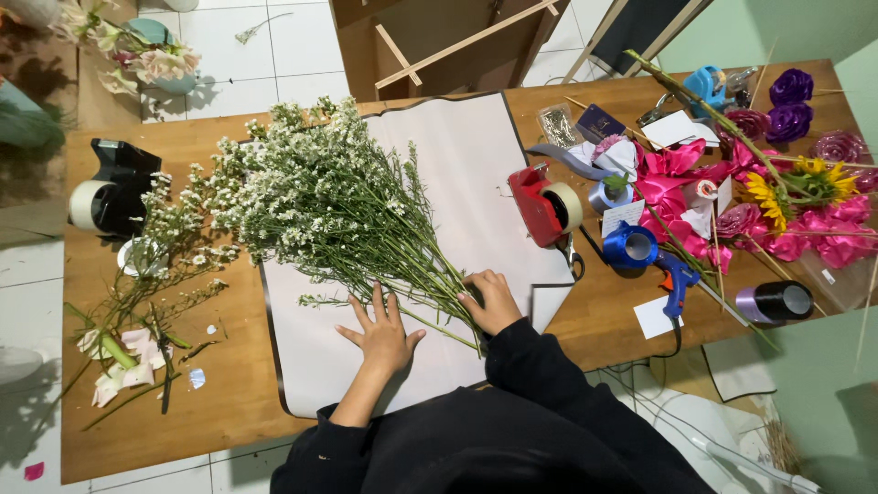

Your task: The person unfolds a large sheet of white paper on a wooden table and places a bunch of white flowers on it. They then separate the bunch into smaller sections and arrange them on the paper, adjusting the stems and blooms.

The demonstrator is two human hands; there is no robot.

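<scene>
Head view showed a person leaning over a wooden desk (229, 412) from its near edge. The left hand (382, 335) lay flat and open, fingers spread, pressing on the big sheet of pale wrapping paper (457, 174) just beside the green stems. The right hand (495, 300) was curled over the bottom ends of the stems of the bunch of small white flowers (302, 197), holding them down on the paper.

To do this well, it looked best to keep the stems pinched close together so they did not fan out, and to keep the flat hand firm so the paper did not slide. A soft hold seemed wise, since the thin stems could snap.

The bunch was long and bushy. It had lots of tiny white blooms on thin green stems. It lay slanted on the paper, with the blooms toward the far left corner of the desk and the stem ends near the middle of the near edge.

A red tape holder (546, 205) sat just past the paper's right side. A black tape holder (114, 187) sat near the left edge.
</scene>
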